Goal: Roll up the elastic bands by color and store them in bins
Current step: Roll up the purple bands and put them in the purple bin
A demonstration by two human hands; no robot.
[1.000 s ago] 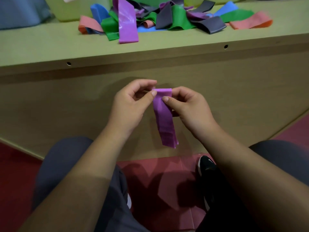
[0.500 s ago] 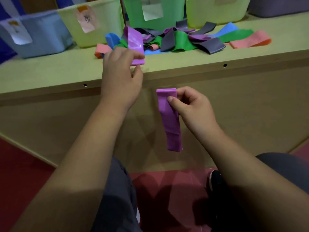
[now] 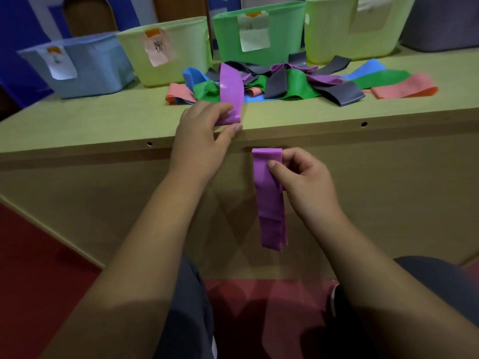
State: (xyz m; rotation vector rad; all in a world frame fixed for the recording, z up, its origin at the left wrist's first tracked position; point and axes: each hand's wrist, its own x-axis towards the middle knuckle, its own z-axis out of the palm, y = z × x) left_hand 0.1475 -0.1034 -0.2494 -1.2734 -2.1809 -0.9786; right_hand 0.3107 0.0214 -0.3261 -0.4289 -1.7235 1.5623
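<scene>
1. Your right hand (image 3: 302, 177) pinches the top of a flat purple band (image 3: 269, 200) between thumb and fingers, so it hangs straight down in front of the table's face, unrolled.
2. Your left hand (image 3: 204, 136) has let go of that band since a second ago and reached up to the table edge, where its fingers now close on the near end of a second purple band (image 3: 231, 92).
3. I read this as gathering purples together before rolling, so rolling is on hold.
4. The second band is glossy and limp, and trails back into the mixed pile (image 3: 298, 81) of green, grey, blue and salmon bands.
5. Behind the pile stand labelled bins: the blue bin (image 3: 98, 71), pale yellow-green bin (image 3: 186, 53) and green bin (image 3: 282, 35).
</scene>
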